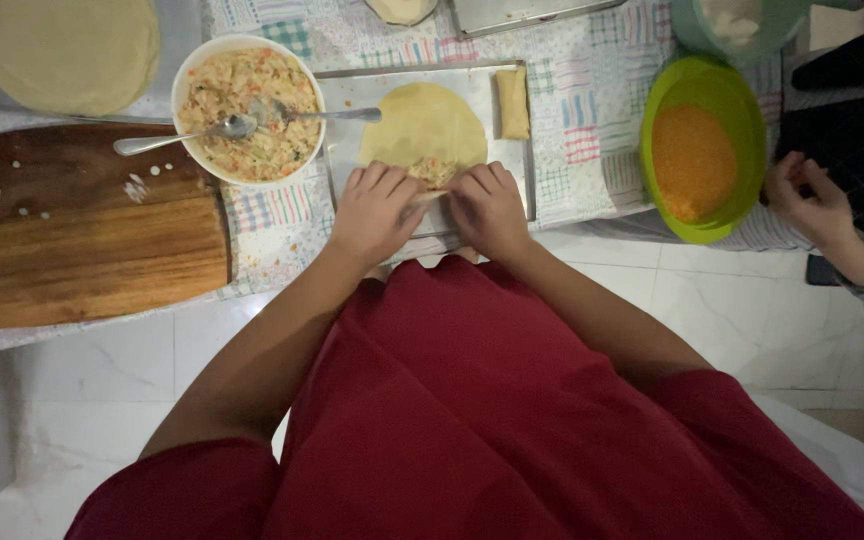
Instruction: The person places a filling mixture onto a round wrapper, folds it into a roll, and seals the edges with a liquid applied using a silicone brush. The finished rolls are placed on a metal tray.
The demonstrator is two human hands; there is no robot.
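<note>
A round pale wrapper [422, 122] lies flat on a metal tray [352, 95], with a small heap of filling [434, 172] at its near edge. My left hand [372, 210] and my right hand [489, 208] rest side by side on that near edge, fingers curled over the dough on either side of the filling. A finished roll [513, 101] lies at the tray's far right corner.
A white bowl of mixed filling [248, 108] with two spoons stands left of the tray. A wooden board [72, 235] and a stack of wrappers [64, 50] lie further left. A green bowl of orange crumbs [700, 150] sits right, beside another person's hand [807, 200].
</note>
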